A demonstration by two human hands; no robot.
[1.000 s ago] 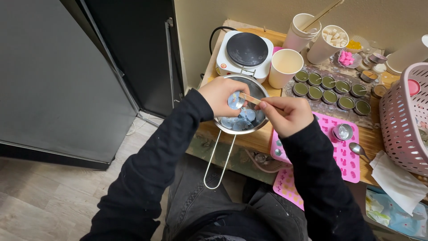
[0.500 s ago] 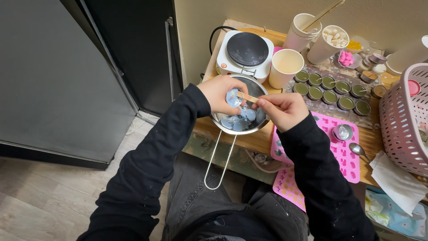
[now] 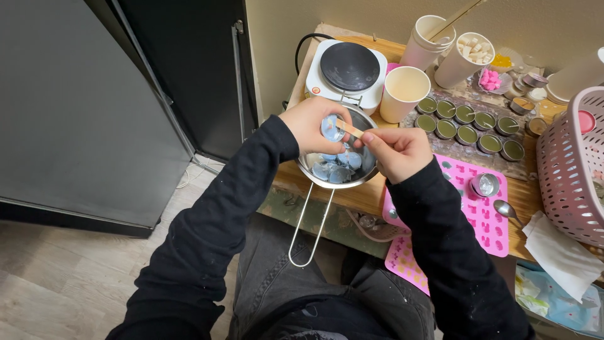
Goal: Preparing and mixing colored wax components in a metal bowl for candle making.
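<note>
Wooden stick (image 3: 350, 131) worked into a small blue tin (image 3: 331, 126) over the steel pan (image 3: 366, 175).

The flat, pale stick runs from upper left down to lower right, its tip in the tin, pinched tight in the right hand (image 3: 395, 151); the left hand (image 3: 313, 123) is closed around the round tin. Since a moment ago both hands have lifted slightly off the pan, where glossy blue discs lie. A wire-loop handle (image 3: 309, 225) points toward the person; a pink silicone mould (image 3: 473, 209) lies to the right.

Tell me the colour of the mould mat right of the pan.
Pink; the silicone mould mat shows best in the head view.
</note>
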